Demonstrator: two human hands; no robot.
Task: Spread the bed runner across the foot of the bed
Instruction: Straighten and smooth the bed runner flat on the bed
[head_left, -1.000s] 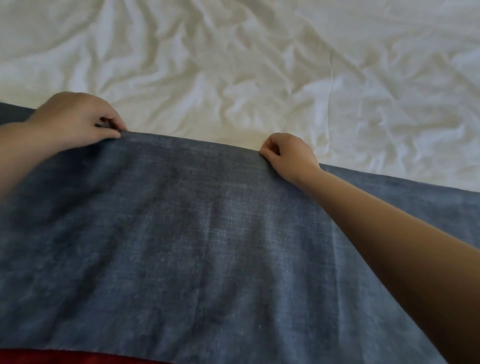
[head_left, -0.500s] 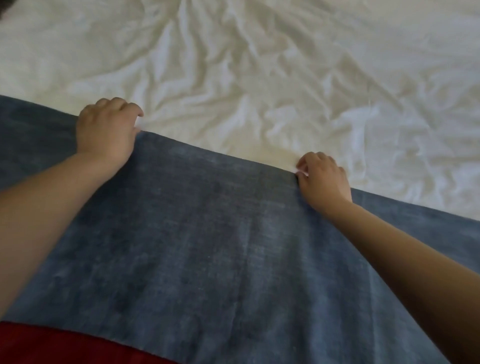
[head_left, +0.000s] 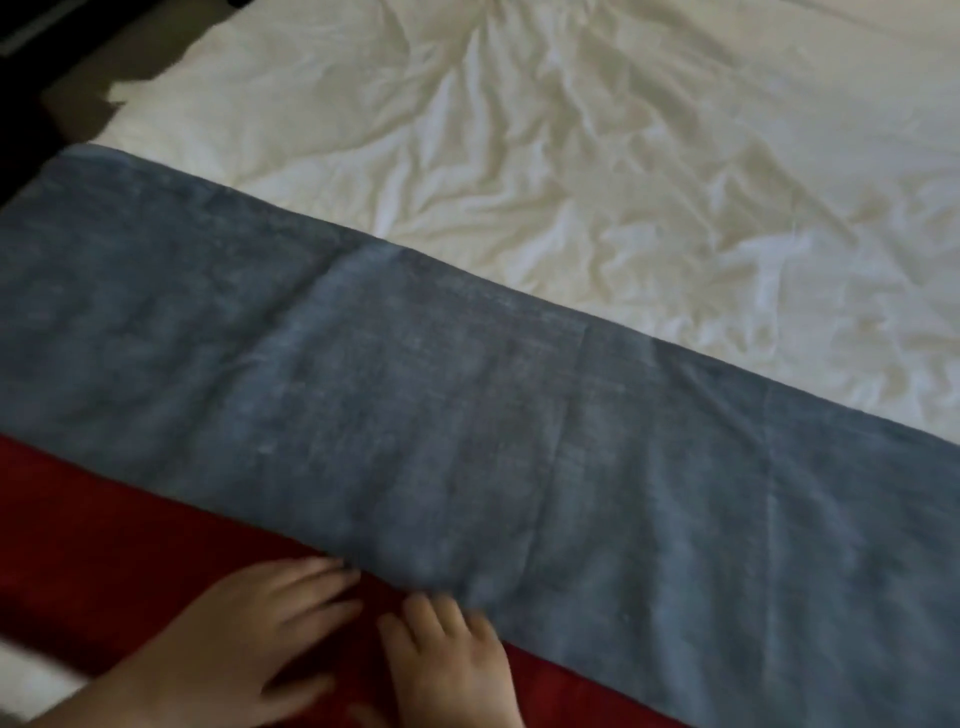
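A grey-blue bed runner (head_left: 467, 405) lies flat in a wide band across the bed, running from the left edge down to the lower right. A red strip (head_left: 104, 540) shows along its near edge. My left hand (head_left: 249, 629) rests palm down on the red strip with fingers spread, fingertips by the runner's near edge. My right hand (head_left: 452, 660) lies beside it, fingers apart, fingertips touching the near edge of the grey-blue cloth. Neither hand grips anything. Both hands are blurred.
A wrinkled white sheet (head_left: 597, 171) covers the bed beyond the runner. The bed's left side drops to a dark floor (head_left: 47, 78) at the upper left. A pale patch (head_left: 26, 680) shows at the lower left corner.
Both hands have let go of the runner's far edge and come back to its near edge, now side by side and flat. The view has pulled back, showing more of the bed.
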